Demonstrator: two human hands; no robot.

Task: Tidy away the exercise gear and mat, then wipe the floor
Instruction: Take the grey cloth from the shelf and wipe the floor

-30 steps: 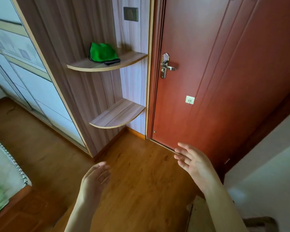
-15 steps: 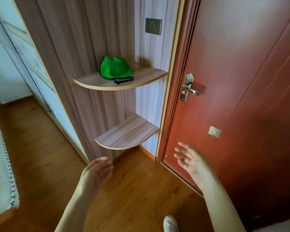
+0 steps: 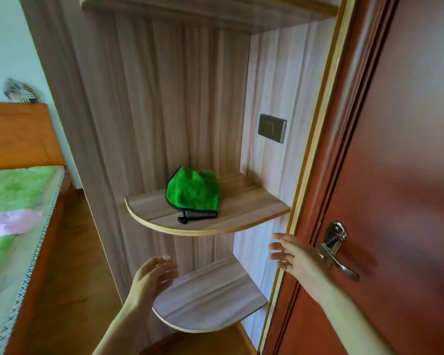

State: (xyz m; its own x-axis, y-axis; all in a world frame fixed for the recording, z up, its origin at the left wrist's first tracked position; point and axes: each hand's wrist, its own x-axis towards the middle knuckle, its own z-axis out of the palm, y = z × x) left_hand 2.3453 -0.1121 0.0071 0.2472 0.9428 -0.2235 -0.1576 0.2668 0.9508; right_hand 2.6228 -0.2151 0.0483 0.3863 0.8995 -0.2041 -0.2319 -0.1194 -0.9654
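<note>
The tall wood-grain corner shelving unit point(image 3: 164, 98) serves as the landmark, with the reddish-brown wooden door point(image 3: 408, 149) just to its right and the bed with a green patterned cover point(image 3: 13, 201) well to its left. On the unit's middle rounded wooden shelf point(image 3: 241, 213) the crumpled green microfibre cloth with black trim point(image 3: 194, 192) is seen, lying near the shelf's centre with its black loop towards the front edge; this cloth is judged to be what is wanted for wiping the floor. No exercise gear or mat is seen here. Below that shelf, in front of the unit, the left hand point(image 3: 149, 283) is held with fingers loosely spread and nothing in it. The right hand point(image 3: 292, 257) is raised beside the unit's right edge, near the metal lever door handle point(image 3: 336, 249), fingers likewise wide and empty. The step in hand is judged to be reaching for the cloth. It would be done well if the whole bundle were gathered from above, so no trailing corner is dragged off the shelf.
</note>
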